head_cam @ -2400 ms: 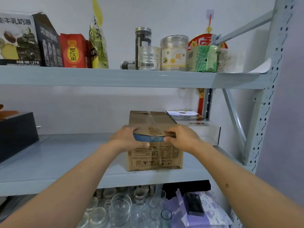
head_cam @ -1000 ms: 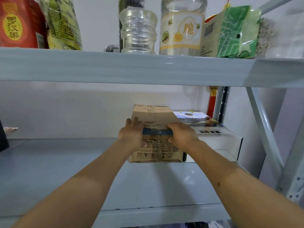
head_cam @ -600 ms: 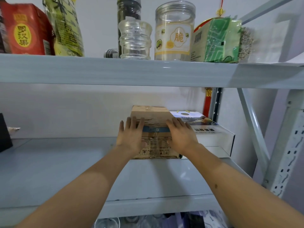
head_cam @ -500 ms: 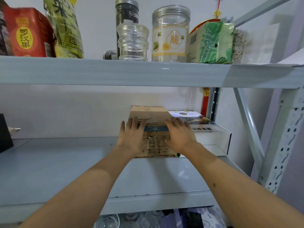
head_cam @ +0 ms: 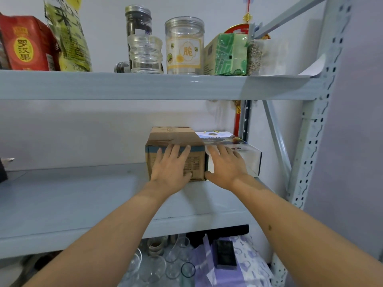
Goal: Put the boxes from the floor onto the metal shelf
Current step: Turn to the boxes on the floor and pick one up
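— So, where is the box sitting?

— The cardboard box [head_cam: 174, 139] stands on the middle board of the metal shelf [head_cam: 72, 195], far back by the wall, its right side touching a white box [head_cam: 251, 157] that lies beside it.

— And your hands?

— Both arms reach straight forward, palms facing away from me. My left hand [head_cam: 171, 169] lies flat against the front face of the cardboard box, fingers straight and slightly spread, tips up at the blue band near its top edge. My right hand [head_cam: 224, 167] is flat too — fingers straight — pressed on the front of the white box, just beside the seam where the two boxes meet. Neither hand is curled round anything.

— What's around them?

— On the board above stand a red pouch [head_cam: 27, 44], a clear ribbed jar [head_cam: 145, 54], a labelled clear jar [head_cam: 184, 46] and a green packet [head_cam: 228, 54]. Below the shelf board I see glasses [head_cam: 165, 264].
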